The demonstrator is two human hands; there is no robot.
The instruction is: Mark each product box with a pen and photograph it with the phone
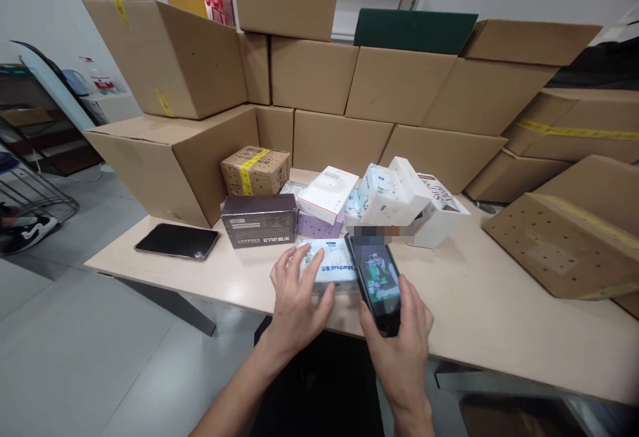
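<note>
My right hand [403,340] is wrapped round a dark smartphone [378,287], tilted upright, its lit screen showing a clock. My left hand [299,291] is open, fingers spread over the left side of a white-and-blue Manhua tissue pack [335,263] near the table's front edge. Whether its fingertips press on the pack I cannot tell. The phone's upper end is close beside the pack's right side and hides part of it. Just behind my left hand stands a dark brown BUJI box [259,221]. A white box [328,192] lies tilted on a purple pack [319,224].
More tissue packs [382,194] and a white lettered box [438,214] lie behind the phone. A second phone [177,241], screen dark, lies at the left. A small taped carton [255,169] stands behind. Stacked cardboard boxes [344,141] wall the back; another carton [559,244] leans at right.
</note>
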